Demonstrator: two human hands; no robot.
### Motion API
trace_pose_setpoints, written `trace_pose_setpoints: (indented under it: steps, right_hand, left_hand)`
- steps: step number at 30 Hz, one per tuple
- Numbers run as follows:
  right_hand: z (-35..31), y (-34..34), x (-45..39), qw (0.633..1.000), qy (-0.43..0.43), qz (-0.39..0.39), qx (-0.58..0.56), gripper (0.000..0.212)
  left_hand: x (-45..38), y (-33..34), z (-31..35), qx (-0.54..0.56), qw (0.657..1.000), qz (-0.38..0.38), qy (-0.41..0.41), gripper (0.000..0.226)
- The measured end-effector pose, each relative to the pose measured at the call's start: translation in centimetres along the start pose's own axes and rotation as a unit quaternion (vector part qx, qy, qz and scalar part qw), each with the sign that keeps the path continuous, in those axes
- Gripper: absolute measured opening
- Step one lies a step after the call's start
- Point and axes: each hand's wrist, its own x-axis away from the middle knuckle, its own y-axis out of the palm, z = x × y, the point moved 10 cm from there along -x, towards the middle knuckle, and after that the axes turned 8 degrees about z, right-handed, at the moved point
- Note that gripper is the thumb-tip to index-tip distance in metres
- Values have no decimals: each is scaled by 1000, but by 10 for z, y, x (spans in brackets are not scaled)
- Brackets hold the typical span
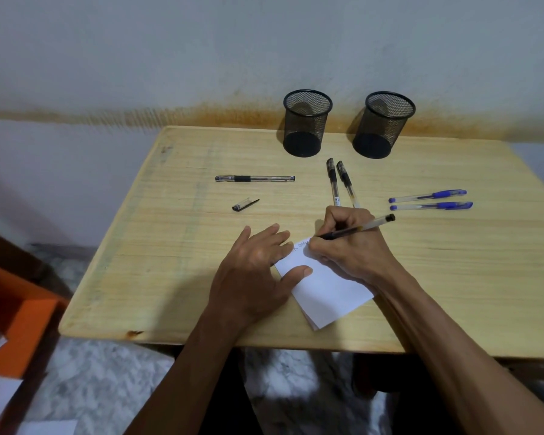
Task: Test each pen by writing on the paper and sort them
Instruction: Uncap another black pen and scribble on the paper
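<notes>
Forearms reach in from near edge. Left hand (258, 262) flat, fingers spread, pressing paper (327, 290) onto wooden table (170, 262). Right hand (346, 243) pinches uncapped black pen (358, 228), tip at paper's far corner, short scribble visible there. Loose cap (245, 205) beyond left hand. Further out: lone capped pen (254, 178), two black pens (339, 182), two blue pens (431, 200), all lying on table. Farthest: two mesh cups (307, 124), both seemingly empty. Judgement: first test underway, nothing sorted yet, five pens untested.
</notes>
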Motion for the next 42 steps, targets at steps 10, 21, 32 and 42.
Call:
trace_pose_setpoints:
  steps: [10, 21, 32, 42]
  right_hand:
    - [-7, -3, 1, 999, -16, 10, 32, 21]
    - [3, -31, -3, 980, 68, 79, -170, 34]
    - [-22, -68, 24, 986, 35, 112, -121, 17]
    - [-20, -80, 36, 984, 65, 113, -124, 15]
  left_hand:
    - [0, -1, 1, 7, 1000, -3, -2, 53]
    - [-1, 6, -8, 27, 994, -66, -82, 57]
    - [-33, -42, -63, -57, 972, 64, -220, 31]
    - [-49, -29, -67, -128, 971, 48, -196, 16]
